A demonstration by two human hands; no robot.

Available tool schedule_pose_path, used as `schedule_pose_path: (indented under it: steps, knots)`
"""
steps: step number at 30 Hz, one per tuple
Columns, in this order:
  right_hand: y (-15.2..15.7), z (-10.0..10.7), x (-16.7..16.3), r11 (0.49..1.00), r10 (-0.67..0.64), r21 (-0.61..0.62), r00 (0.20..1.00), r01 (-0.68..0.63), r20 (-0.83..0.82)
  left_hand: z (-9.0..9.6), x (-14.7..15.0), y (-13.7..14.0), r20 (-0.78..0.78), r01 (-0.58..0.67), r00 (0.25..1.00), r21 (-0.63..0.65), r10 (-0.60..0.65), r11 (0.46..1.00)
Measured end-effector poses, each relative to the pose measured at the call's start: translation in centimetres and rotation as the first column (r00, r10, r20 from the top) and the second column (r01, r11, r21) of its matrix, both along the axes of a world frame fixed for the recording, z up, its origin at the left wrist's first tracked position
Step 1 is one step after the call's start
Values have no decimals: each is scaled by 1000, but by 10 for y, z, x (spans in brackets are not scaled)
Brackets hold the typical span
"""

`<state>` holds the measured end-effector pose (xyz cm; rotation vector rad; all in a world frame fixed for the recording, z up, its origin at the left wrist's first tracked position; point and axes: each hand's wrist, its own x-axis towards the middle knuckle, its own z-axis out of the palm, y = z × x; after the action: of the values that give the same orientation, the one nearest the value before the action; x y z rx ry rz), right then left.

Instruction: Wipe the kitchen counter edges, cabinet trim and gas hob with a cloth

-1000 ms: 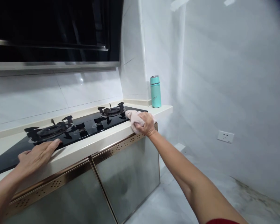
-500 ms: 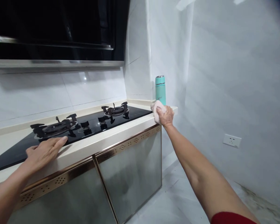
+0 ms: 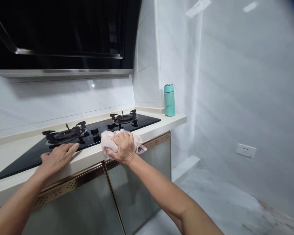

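My right hand (image 3: 123, 147) is closed around a bunched pale pink cloth (image 3: 109, 143) at the front edge of the white countertop (image 3: 147, 133). Part of the cloth hangs out past my fingers on the right. The cloth overlaps the front rim of the black glass gas stove (image 3: 24, 160). Farther left, my left hand (image 3: 58, 158) lies flat with fingers stretched out, resting on the counter's front edge and the stove's rim. It holds nothing. The left burner (image 3: 66, 133) stands just behind its fingertips.
A turquoise thermos bottle (image 3: 169, 101) stands upright at the counter's right end. The right burner (image 3: 124, 118) sits behind the cloth. Overhead hangs a black range hood (image 3: 63, 32). Below the counter are glass cabinet doors (image 3: 139, 186). A wall socket (image 3: 246, 150) is at right.
My right hand has slid the cloth leftward along the counter's front edge, from beside the thermos to the middle of the stove. My left hand stays resting at the stove's edge.
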<state>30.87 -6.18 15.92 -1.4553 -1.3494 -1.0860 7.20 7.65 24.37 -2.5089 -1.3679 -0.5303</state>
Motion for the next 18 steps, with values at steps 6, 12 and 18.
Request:
schedule_pose_path:
  steps: [6,12,18]
  knots:
    - [-25,27,46,976,1,-218,999,-10,-44,1,-2,-9,9,73,997,-123,-72,990]
    - [-68,50,157,930,-308,-342,793,135,-526,-2,-2,-9,0,123,992,-97,-124,988]
    - [-57,61,203,847,-531,-292,700,443,-478,-2,0,-12,43,139,990,-137,-134,981]
